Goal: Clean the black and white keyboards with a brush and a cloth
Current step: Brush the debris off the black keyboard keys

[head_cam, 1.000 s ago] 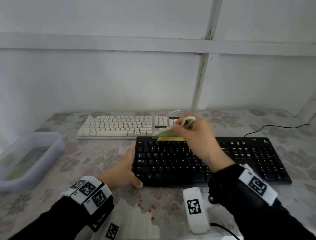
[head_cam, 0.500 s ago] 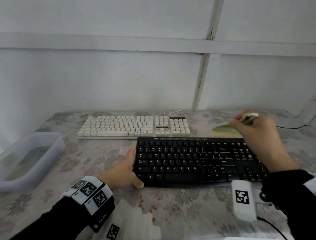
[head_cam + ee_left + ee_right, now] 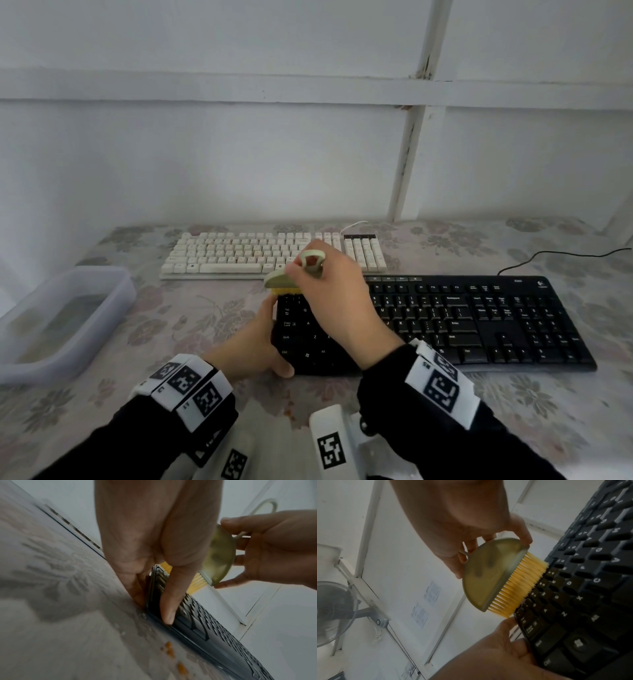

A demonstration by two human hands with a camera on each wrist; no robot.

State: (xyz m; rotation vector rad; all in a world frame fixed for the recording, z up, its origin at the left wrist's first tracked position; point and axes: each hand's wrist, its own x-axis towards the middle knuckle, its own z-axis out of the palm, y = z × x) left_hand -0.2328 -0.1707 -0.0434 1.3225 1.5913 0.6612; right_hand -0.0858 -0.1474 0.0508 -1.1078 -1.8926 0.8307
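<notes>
The black keyboard [image 3: 479, 322] lies in front of me on the floral table, and the white keyboard [image 3: 239, 253] lies behind it. My right hand [image 3: 329, 287] grips a small green brush [image 3: 284, 282] with yellow bristles [image 3: 518, 588], which touch the keyboard's far left corner. My left hand [image 3: 260, 342] holds the black keyboard's left edge, thumb [image 3: 171, 601] on top and fingers at the side. In the right wrist view the bristles sit on the top left keys [image 3: 556, 585]. No cloth is visible.
A clear plastic tub [image 3: 58, 318] holding water stands at the left. A black cable [image 3: 555, 257] runs off to the right behind the black keyboard. Orange crumbs [image 3: 171, 651] lie on the table by the keyboard's front edge. A wall rises right behind the table.
My right hand has swept the brush from beyond the keyboard's far right end back to its far left corner. The left hand has kept its hold on the left edge.
</notes>
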